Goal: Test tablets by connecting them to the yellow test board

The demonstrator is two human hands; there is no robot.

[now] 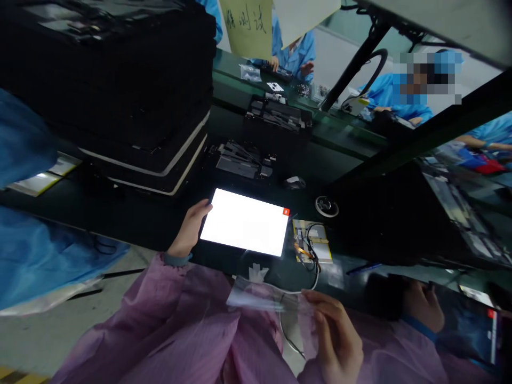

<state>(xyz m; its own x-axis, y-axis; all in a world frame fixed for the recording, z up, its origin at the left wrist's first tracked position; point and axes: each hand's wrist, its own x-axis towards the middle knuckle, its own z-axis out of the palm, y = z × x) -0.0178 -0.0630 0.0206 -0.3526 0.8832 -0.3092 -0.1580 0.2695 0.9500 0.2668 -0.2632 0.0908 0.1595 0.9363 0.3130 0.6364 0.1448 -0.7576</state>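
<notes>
A screen panel (245,223), lit plain white with a small red mark at its upper right corner, lies on the dark green bench. My left hand (191,228) grips its left edge, thumb on top and the other fingers hidden beneath. Close to my body, my right hand (338,336) pinches a clear plastic film (260,298) by its right end; the film stretches left in front of my pink coat. Just right of the panel is a battery pack (322,246) with yellow edges, cables lying across it. A crumpled piece of clear tape (258,273) sits at the bench edge.
Tall black stacks (132,106) stand at the left and a black stack (380,213) at the right. Behind the panel are dark parts (244,160), a mouse (295,182) and a round disc (326,206). A co-worker's hand (424,306) is at right, near another screen (468,330).
</notes>
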